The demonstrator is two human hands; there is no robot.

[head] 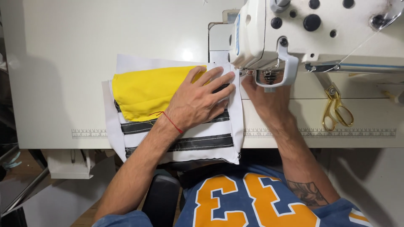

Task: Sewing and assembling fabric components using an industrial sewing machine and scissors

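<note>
Left hand (198, 101) is down flat, fingers spread wide, palm pressing on the stacked fabric: a bright yellow cloth panel (147, 90) lying over a white fabric piece with dark grey reflective-looking stripes (189, 143). Nothing pinched there; it is a pinning press, fingertips pointing toward the machine head.

Right hand (263, 98) sits just beyond those fingertips, tucked under the white industrial sewing machine head (303, 33), close by the metal presser foot (269, 77). The machine's front guard covers its fingers, so whether they pinch the fabric edge or merely rest on it I cannot tell.

The fabric itself lies on the pale sewing table (63, 63), its right-hand edge touching the needle area, its lower edge hanging just over the table's front, where a printed ruler strip runs. Well off to the right of the right hand, gold-handled scissors (336, 109) lie untouched.

As I read it, this is the feeding stage: the edge is lined up at the foot and a seam is being guided or is about to start. The next move calls for steady, even pressure from the flat hand, keeping both layers from sliding apart, while the hidden hand steers the edge straight at the needle, fingers kept clear of it.
</note>
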